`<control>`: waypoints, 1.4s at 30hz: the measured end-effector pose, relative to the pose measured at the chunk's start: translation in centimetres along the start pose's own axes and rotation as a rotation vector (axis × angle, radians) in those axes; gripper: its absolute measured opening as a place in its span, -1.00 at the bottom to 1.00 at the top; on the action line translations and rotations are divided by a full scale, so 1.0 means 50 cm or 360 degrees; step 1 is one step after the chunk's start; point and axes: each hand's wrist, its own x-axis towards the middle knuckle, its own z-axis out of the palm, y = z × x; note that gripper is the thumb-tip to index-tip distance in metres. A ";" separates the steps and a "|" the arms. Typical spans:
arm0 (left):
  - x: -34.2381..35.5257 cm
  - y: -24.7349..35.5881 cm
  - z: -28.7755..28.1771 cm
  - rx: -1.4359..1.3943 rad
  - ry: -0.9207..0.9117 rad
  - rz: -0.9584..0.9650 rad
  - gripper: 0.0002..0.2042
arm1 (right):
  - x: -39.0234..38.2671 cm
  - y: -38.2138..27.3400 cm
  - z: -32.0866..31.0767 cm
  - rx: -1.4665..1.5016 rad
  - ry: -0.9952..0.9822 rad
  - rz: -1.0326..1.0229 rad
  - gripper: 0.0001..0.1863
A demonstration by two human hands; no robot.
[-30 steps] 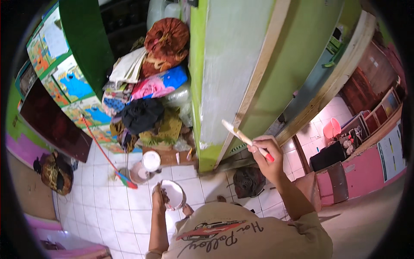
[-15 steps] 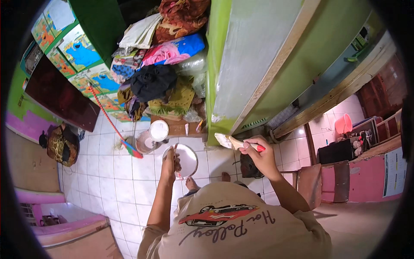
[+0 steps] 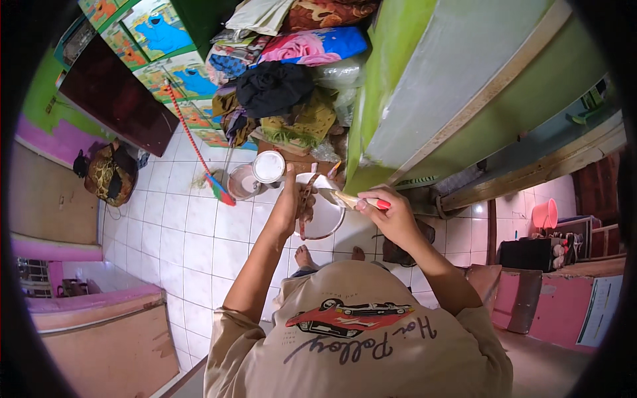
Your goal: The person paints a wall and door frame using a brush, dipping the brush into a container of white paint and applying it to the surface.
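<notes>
While a red-ended wooden paintbrush (image 3: pixel 346 198) pointed left over a round white bucket (image 3: pixel 337 228) mid-frame, the right hand (image 3: pixel 390 215) pinched it. The left hand (image 3: pixel 293 204) clasped the bucket.

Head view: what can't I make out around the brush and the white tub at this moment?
All in the head view:
- Part of the white tub: hidden by the left hand.
- Whether the brush touches the tub's inside: unclear from above.
- Part of the dark bag: covered by the right forearm.
- Top of the brown cloth bundle: cut off by the upper edge.
</notes>
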 end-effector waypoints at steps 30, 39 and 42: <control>-0.088 0.117 0.018 0.0083 -0.0025 0.0273 -0.22 | 0.206 0.214 0.302 -0.1053 -0.0820 -0.0825 -0.70; -0.078 0.109 -0.010 0.0001 0.0000 0.0300 -0.24 | 0.181 -0.014 0.160 -0.0651 -0.0675 -0.0099 -0.72; -0.072 0.110 -0.006 0.0027 0.0026 0.0311 -0.23 | 0.175 0.009 0.114 -0.0588 -0.0506 -0.0085 -0.74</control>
